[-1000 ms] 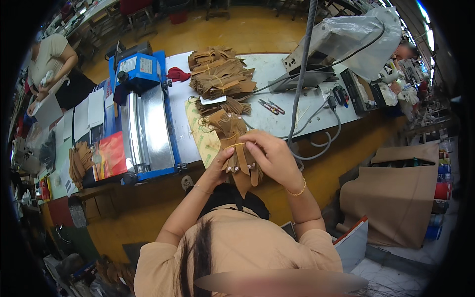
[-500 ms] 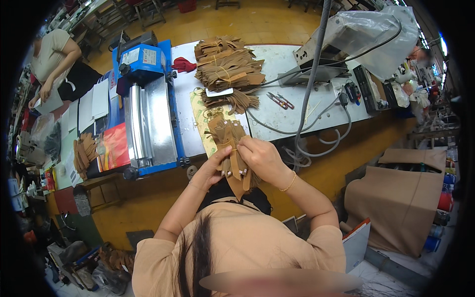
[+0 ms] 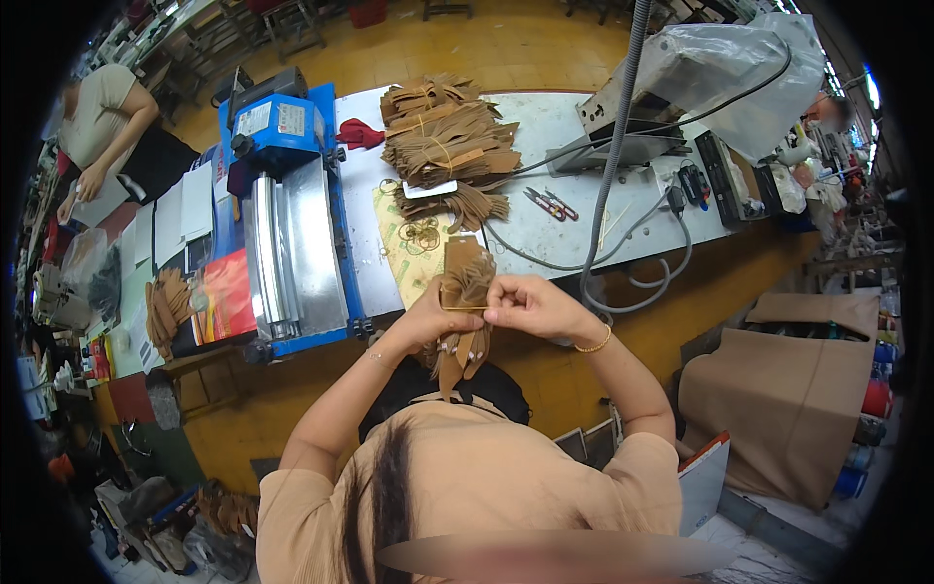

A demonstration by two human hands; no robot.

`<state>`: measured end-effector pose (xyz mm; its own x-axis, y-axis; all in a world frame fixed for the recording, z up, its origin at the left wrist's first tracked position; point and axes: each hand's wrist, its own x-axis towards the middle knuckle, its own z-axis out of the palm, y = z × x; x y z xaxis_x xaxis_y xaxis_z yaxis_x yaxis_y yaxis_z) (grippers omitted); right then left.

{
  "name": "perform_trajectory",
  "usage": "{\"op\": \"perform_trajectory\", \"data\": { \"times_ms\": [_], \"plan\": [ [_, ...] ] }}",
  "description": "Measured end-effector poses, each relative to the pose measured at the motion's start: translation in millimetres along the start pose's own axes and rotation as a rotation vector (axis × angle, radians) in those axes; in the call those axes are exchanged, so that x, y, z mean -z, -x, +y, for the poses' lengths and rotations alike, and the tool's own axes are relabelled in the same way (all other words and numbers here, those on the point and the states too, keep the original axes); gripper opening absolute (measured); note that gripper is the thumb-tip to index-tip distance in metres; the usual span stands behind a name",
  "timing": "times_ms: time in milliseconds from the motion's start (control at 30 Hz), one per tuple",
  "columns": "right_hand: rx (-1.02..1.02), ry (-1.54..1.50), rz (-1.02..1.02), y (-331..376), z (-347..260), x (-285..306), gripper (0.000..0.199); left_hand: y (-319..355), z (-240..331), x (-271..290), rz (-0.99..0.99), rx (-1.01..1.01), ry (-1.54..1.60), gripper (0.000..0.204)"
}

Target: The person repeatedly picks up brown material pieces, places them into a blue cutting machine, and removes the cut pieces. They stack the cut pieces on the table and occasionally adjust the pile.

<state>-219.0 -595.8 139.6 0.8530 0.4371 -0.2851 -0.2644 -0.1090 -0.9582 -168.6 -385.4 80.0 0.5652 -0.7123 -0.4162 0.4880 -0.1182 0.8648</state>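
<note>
A bundle of brown leather-like strips (image 3: 465, 261) stands between my hands at the table's front edge, its lower ends fanning toward my lap. My left hand (image 3: 431, 319) is wrapped round the middle of the bundle. With thumb and forefinger, my right hand (image 3: 521, 308) pinches a thin yellow rubber band (image 3: 465, 309) at the bundle's right side. The band runs across the strips between both hands. Several loose rubber bands (image 3: 420, 234) lie on a patterned yellow sheet (image 3: 397, 255) just beyond.
Stacked bundles of brown strips (image 3: 449, 141) lie farther back. Two small snips (image 3: 551, 203) rest on the table near a grey cable (image 3: 559, 261). A blue roller machine (image 3: 292, 214) stands at left, a plastic-covered machine (image 3: 671, 88) at right. A co-worker (image 3: 112, 127) sits far left.
The bundle has been turned and gathered tighter in my left hand. My right hand has shifted right and now pulls the rubber band sideways, where before its fingers lay against the strips.
</note>
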Motion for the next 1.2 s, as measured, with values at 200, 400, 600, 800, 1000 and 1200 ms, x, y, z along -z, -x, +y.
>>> {"op": "perform_trajectory", "data": {
  "times_ms": [200,400,600,800,1000,1200],
  "plan": [
    [0.172,-0.099,0.468,-7.8,-8.9,30.1,0.012,20.0,25.9,-4.1,-0.254,0.018,-0.344,0.107],
    [0.101,-0.109,0.644,-63.3,67.5,60.2,0.021,13.4,7.4,4.6,-0.389,0.032,-0.072,0.084],
    [0.043,0.469,0.930,-81.9,179.4,79.3,0.022,9.1,-48.1,22.4,-0.023,0.253,0.819,0.049],
    [-0.001,1.101,1.255,-88.8,184.5,102.5,0.052,-7.3,-73.2,30.5,0.057,0.163,0.997,0.051],
    [-0.284,0.002,0.348,-71.3,130.0,61.8,0.066,-34.3,-72.9,26.8,0.144,0.020,0.952,0.050],
    [-0.028,-0.043,0.402,-65.1,84.3,28.2,0.069,-59.2,-63.7,11.6,0.126,-0.089,1.043,0.051]
  ]
}}
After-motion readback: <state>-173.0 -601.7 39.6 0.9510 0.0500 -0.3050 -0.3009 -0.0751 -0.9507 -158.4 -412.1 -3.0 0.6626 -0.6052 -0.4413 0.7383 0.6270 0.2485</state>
